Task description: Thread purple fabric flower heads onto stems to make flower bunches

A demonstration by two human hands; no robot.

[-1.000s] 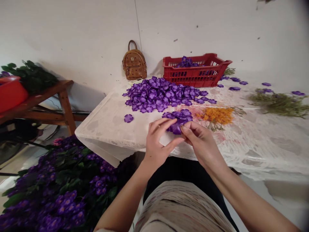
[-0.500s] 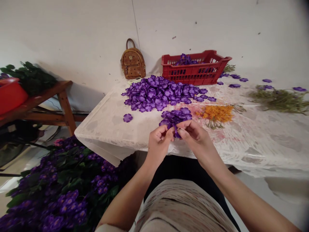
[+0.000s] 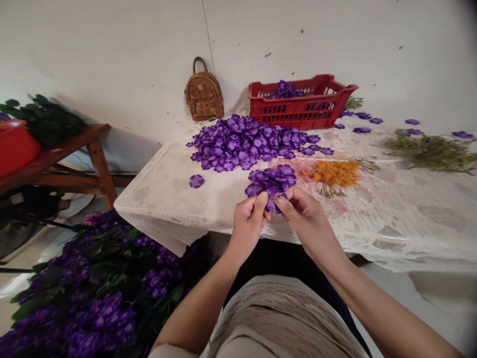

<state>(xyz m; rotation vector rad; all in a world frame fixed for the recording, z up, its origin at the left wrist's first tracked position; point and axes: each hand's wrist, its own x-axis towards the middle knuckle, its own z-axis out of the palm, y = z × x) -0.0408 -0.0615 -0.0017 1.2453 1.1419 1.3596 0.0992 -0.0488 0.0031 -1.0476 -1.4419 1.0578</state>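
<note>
Between my two hands, over the table's near edge, is a purple artificial flower piece with rounded petals. My left hand pinches its left side between thumb and fingers. On the other side my right hand pinches the right petals with thumb and forefinger. Just beyond my fingertips lies a small heap of purple flower pieces. Farther back spreads a larger pile of the same pieces. A bunch of orange stamens on thin stems rests to the right of the small heap.
A red plastic crate holding purple flowers stands at the back, beside a brown backpack. Green stems and scattered petals lie right on the covered table. Finished-looking purple flower bunches fill the lower left, below a wooden bench.
The flower piece between my hands has been spread flatter, so its petals now face up more. My left hand has shifted slightly right; the surrounding things stay in place.
</note>
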